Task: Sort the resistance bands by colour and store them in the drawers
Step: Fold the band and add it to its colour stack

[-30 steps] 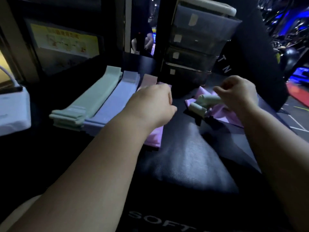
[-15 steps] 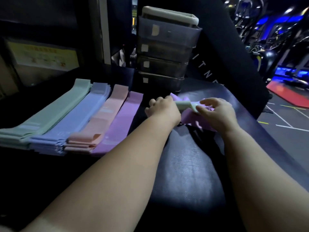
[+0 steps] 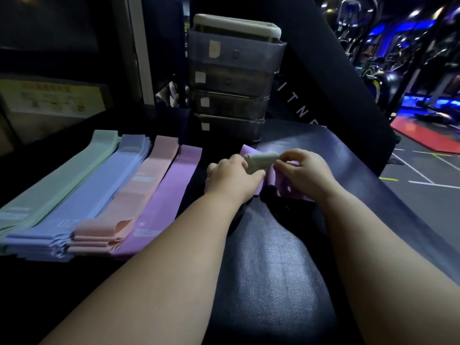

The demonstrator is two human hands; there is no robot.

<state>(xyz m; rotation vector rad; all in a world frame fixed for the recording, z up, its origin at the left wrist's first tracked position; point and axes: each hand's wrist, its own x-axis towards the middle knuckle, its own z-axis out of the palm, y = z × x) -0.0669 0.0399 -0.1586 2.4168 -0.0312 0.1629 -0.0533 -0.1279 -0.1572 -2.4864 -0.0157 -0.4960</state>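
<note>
Resistance bands lie on a dark, textured padded surface (image 3: 273, 270) in a dim gym, with blue-lit machines and a line-marked floor (image 3: 423, 170) off its right edge and a yellow poster (image 3: 52, 98) on the wall behind its left side. Four flat stacks run side by side across the left half, each touching its neighbour: a green stack (image 3: 62, 180), a blue stack (image 3: 99, 192), a pink stack (image 3: 139, 185) and a purple stack (image 3: 169, 192). At the far edge stands one smoky plastic drawer unit (image 3: 231, 80) with four drawers, each bearing a pale label. One rolled green band (image 3: 260, 160) is held near the far middle, over loose purple bands (image 3: 293, 190) whose number cannot be told. Both bare forearms reach forward. The left hand (image 3: 231, 180) grips the roll's left end between thumb and curled fingers, and the right hand (image 3: 306, 173) pinches its right end.
</note>
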